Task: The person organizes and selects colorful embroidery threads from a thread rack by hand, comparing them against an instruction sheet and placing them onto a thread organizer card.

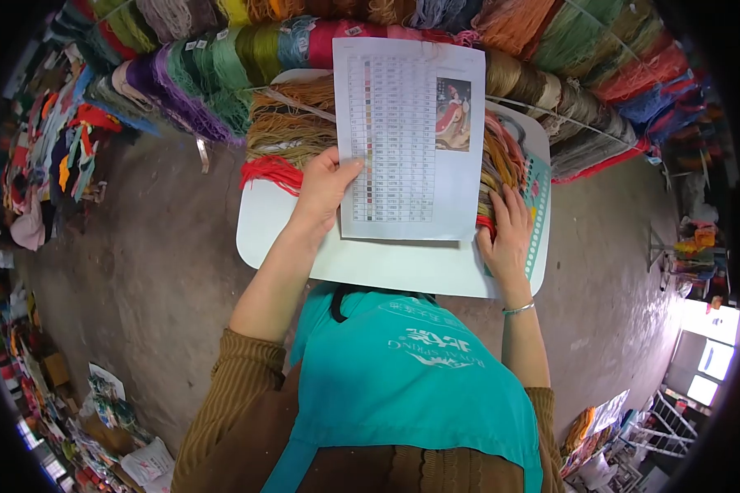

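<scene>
A printed sheet (407, 140) with a colour-coded table and a small picture is held over a white board (395, 267). My left hand (327, 185) pinches the sheet's left edge between thumb and fingers. Near the sheet's lower right corner, my right hand (506, 232) rests on thread bundles and a green strip (538, 215) with a row of holes; its fingers are slightly apart. Brown and olive threads (292, 123) lie left of the sheet, with red threads (273, 172) below them. Part of the threads is hidden behind the paper.
Hanging skeins of coloured yarn (259, 56) span the far side beyond the board. More yarn (74, 131) hangs at the left. A metal rack (662, 427) stands at the lower right, and grey floor (164, 238) surrounds the board.
</scene>
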`<state>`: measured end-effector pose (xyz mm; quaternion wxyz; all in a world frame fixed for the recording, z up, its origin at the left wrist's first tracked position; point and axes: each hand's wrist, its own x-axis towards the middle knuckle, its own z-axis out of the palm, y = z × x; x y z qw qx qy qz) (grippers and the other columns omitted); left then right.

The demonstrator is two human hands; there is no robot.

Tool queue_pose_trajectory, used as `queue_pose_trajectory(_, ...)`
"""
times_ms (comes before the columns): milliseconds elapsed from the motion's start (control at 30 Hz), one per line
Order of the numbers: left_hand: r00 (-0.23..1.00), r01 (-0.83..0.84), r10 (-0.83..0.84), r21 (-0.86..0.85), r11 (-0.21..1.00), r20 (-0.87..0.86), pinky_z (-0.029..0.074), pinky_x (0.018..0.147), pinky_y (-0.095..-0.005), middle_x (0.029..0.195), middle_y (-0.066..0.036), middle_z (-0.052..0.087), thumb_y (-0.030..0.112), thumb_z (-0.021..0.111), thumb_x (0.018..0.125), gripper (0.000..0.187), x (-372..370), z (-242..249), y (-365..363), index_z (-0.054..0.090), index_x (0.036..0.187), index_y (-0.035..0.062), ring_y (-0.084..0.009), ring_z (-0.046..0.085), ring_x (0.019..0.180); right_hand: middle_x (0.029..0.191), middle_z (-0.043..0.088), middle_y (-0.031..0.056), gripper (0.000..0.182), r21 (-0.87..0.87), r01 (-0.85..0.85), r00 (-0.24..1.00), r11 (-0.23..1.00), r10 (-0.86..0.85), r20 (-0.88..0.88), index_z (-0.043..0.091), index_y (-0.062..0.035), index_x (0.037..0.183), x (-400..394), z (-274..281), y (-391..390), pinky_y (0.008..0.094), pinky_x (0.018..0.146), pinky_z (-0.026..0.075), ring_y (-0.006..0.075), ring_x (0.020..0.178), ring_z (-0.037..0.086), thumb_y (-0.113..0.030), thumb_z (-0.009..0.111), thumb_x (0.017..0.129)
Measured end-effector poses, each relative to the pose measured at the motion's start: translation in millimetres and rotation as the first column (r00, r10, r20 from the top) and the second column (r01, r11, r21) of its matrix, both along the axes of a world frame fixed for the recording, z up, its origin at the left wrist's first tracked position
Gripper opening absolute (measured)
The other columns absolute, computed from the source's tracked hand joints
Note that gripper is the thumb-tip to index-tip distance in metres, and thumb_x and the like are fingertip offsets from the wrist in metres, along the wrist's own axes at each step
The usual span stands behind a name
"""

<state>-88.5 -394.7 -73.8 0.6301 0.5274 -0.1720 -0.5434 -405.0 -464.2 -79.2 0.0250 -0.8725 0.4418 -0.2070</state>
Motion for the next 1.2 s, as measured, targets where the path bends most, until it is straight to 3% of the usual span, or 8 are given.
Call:
queue_pose_trajectory(567, 0.998, 0.062, -0.062, -0.017, 0.998, -0.005, 0.053, 0.083, -0.0315, 0.101, -0.011, 0.069, 0.004, 0.059, 0.092, 0.020, -6, -6, -9, 0.061, 0.111, -0.0028, -0.0169, 0.066, 0.089, 0.142, 0.046, 0.0169, 0.056, 0.032, 0.031, 0.999, 0.999, -0.032, 0.013, 0.056, -0.0075, 0.128, -5, 5, 2, 0.0519, 0.110, 0.027, 0.0351, 0.133, 0.040, -0.016, 0.061, 0.073)
queue_pose_trajectory(667, 0.991, 0.058, -0.060, -0.021, 0.998, -0.116, 0.054, 0.084, -0.0333, 0.104, -0.011, 0.068, 0.004, 0.057, 0.093, 0.021, -13, 4, -6, 0.059, 0.114, -0.0028, -0.0183, 0.066, 0.092, 0.146, 0.040, 0.0199, 0.060, 0.174, -0.054, 0.943, 0.983, -0.007, 0.333, 0.054, -0.0065, 0.130, -15, 11, -2, 0.0458, 0.112, 0.029, 0.0367, 0.135, 0.037, -0.008, 0.064, 0.072)
queue_pose_trajectory(833, 0.897, 0.187, -0.215, -0.111, 0.976, -0.387, 0.055, 0.090, -0.0360, 0.114, -0.013, 0.066, 0.004, 0.053, 0.096, 0.026, -26, 4, -2, 0.055, 0.121, -0.0023, -0.0217, 0.066, 0.101, 0.141, 0.047, 0.0190, 0.048, 0.332, 0.304, 0.760, 0.893, -0.437, 0.481, 0.054, -0.0049, 0.130, -51, 10, -3, 0.0376, 0.101, 0.043, 0.0284, 0.128, 0.049, -0.011, 0.063, 0.083)
queue_pose_trajectory(867, 0.813, 0.204, -0.276, -0.194, 0.960, -0.513, 0.054, 0.092, -0.0368, 0.117, -0.014, 0.065, 0.005, 0.053, 0.097, 0.028, -37, 7, -1, 0.053, 0.124, -0.0019, -0.0226, 0.065, 0.104, 0.141, 0.049, 0.0151, 0.049, 0.533, 0.258, 0.652, 0.806, -0.553, 0.519, 0.051, -0.0018, 0.134, -65, 7, -7, 0.0341, 0.100, 0.045, 0.0215, 0.127, 0.050, -0.012, 0.062, 0.087)
queue_pose_trajectory(1000, 0.530, 0.319, -0.441, -0.312, 0.895, -0.724, 0.049, 0.103, -0.0427, 0.132, -0.019, 0.055, 0.008, 0.050, 0.099, 0.035, -77, 0, 4, 0.046, 0.132, -0.0016, -0.0272, 0.058, 0.119, 0.126, 0.057, 0.0115, 0.048, 0.720, 0.190, 0.478, 0.667, -0.704, 0.526, 0.051, -0.0006, 0.133, -92, 8, -13, 0.0293, 0.086, 0.051, 0.0166, 0.106, 0.059, -0.013, 0.062, 0.087)
queue_pose_trajectory(1067, 0.565, 0.426, -0.355, -0.105, 0.899, -0.745, 0.047, 0.104, -0.0479, 0.141, -0.022, 0.047, 0.014, 0.053, 0.098, 0.035, -102, 2, 3, 0.048, 0.130, -0.0004, -0.0317, 0.052, 0.127, 0.118, 0.061, 0.0092, 0.044, 0.764, 0.159, 0.435, 0.625, -0.739, 0.514, 0.055, 0.0012, 0.126, -97, 10, -13, 0.0286, 0.081, 0.053, 0.0173, 0.101, 0.060, -0.015, 0.063, 0.087)
queue_pose_trajectory(1133, 0.676, 0.498, -0.382, 0.008, 0.867, -0.630, 0.053, 0.096, -0.0420, 0.128, -0.016, 0.058, 0.014, 0.053, 0.099, 0.035, -124, 6, 8, 0.048, 0.131, 0.0008, -0.0262, 0.060, 0.115, 0.105, 0.065, 0.0079, 0.039, 0.722, 0.215, 0.486, 0.658, -0.713, 0.505, 0.060, 0.0017, 0.120, -98, 11, -13, 0.0280, 0.078, 0.053, 0.0158, 0.094, 0.062, -0.014, 0.065, 0.084)
queue_pose_trajectory(1200, 0.691, 0.538, -0.351, 0.125, 0.834, -0.632, 0.056, 0.091, -0.0387, 0.122, -0.014, 0.062, 0.020, 0.054, 0.099, 0.032, -139, -1, 1, 0.053, 0.127, 0.0030, -0.0244, 0.062, 0.110, 0.100, 0.069, 0.0155, 0.032, 0.627, 0.314, 0.573, 0.713, -0.669, 0.473, 0.066, -0.0001, 0.109, -106, -11, -19, 0.0346, 0.080, 0.053, 0.0237, 0.092, 0.067, -0.016, 0.064, 0.081)
